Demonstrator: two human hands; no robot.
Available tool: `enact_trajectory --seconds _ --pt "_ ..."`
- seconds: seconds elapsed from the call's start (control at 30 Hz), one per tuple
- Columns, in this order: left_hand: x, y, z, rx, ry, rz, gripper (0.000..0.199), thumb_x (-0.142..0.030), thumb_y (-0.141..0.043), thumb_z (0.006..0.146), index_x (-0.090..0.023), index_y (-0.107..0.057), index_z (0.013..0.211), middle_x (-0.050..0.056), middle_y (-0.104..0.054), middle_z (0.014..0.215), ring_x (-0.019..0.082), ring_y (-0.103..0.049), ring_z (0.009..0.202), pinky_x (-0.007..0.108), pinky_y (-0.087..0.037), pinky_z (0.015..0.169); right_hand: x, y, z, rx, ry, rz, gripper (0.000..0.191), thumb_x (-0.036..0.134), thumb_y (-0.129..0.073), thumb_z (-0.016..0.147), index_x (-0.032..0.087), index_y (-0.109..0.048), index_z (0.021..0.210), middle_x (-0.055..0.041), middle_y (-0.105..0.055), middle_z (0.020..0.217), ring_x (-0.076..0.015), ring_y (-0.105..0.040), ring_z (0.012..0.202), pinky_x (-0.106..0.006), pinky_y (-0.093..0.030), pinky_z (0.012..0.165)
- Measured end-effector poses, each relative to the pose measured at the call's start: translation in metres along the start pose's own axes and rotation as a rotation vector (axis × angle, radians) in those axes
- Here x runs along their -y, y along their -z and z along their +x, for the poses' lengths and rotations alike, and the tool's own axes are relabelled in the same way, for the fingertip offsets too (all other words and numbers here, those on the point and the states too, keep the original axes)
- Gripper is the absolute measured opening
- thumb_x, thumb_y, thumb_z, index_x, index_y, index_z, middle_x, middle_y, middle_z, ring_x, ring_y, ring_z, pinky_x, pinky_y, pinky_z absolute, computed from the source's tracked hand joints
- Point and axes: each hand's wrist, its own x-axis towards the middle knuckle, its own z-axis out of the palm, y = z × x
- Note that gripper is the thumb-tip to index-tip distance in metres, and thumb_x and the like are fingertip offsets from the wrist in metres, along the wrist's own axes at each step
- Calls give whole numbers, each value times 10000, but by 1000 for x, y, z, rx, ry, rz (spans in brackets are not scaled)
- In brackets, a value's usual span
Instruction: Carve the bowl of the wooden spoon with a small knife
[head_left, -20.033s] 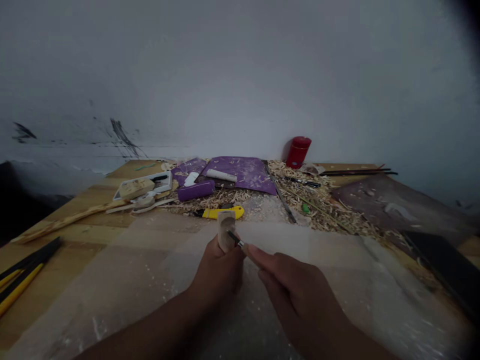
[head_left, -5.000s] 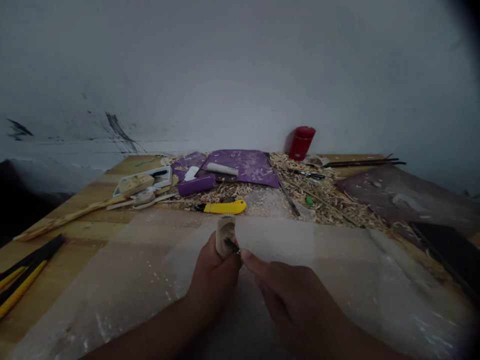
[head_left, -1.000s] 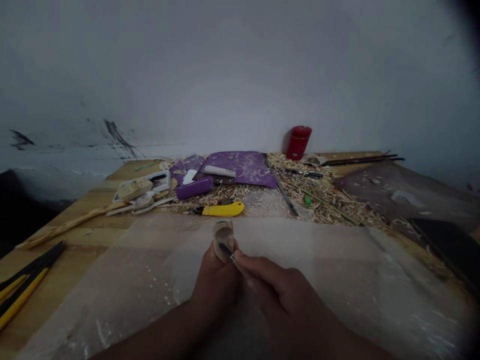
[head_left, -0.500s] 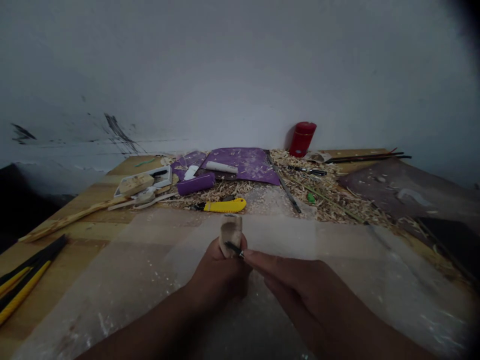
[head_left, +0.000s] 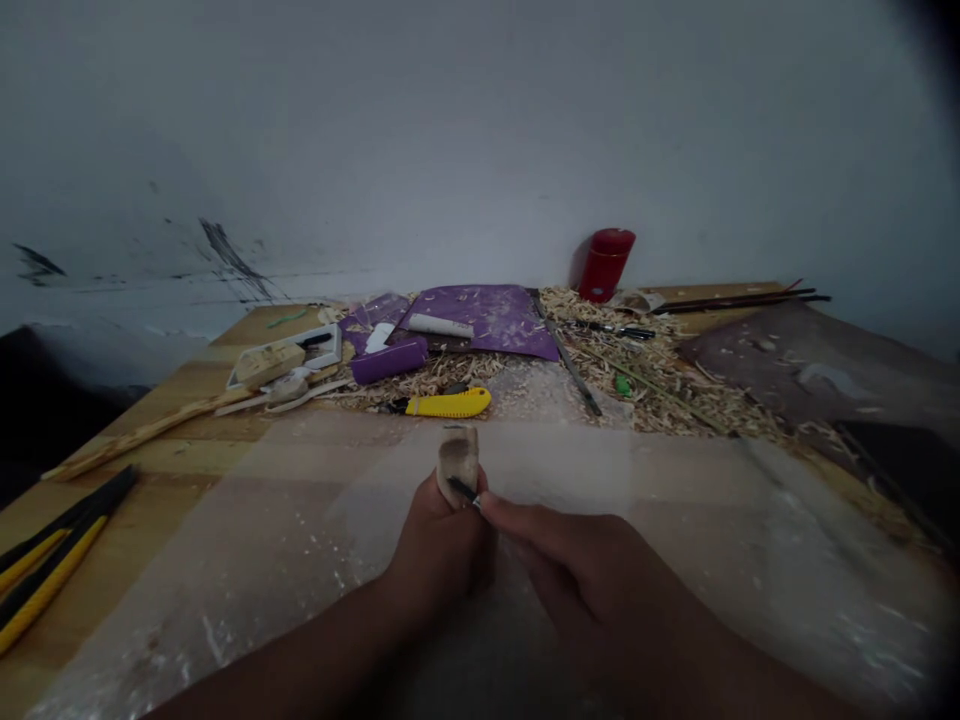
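A small pale wooden piece [head_left: 458, 455] with a hollowed face stands upright in my left hand [head_left: 439, 545], whose fingers are wrapped round its lower part. My right hand [head_left: 581, 550] is closed on a thin dark-tipped tool [head_left: 463, 489], with a finger stretched along it. The tool's tip touches the lower part of the hollow. Both hands meet low in the middle of the view, over a clear plastic sheet [head_left: 300, 530]. Beyond the wooden piece lies a yellow utility knife [head_left: 450, 403].
Wood shavings [head_left: 675, 385] cover the table's back. Around them are a purple sheet [head_left: 487, 315], purple roll [head_left: 388, 361], red container [head_left: 607, 265], white tray [head_left: 334, 345] and long stick [head_left: 142, 435]. Yellow-black pliers [head_left: 56, 560] lie at left, a dark flat object [head_left: 900, 470] at right.
The camera view has shifted slightly. Both hands, the wooden piece and the tool appear a little farther left, with the tool's tip still at the hollow. Both grips look the same.
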Motion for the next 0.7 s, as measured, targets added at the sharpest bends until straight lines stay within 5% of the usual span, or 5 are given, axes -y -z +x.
enact_trajectory --seconds 0.5,0.7 --pt "1 3 -1 -11 -44 -34 243 -195 -627 638 -214 -388 678 -114 -431 421 52 -364 356 165 -277 379 5 -5 8 -66 -125 286 348 138 -454 810 266 -588 1105 9 -650 1047 -158 -595 954 -305 -453 844" --pt "2 6 0 -16 -76 -27 226 -213 -640 638 -197 -418 674 -99 -456 461 49 -378 390 167 -291 406 2 -10 2 -45 67 -65 424 148 -378 823 158 -490 1232 -97 -686 881 -222 -643 791 -376 -498 720"
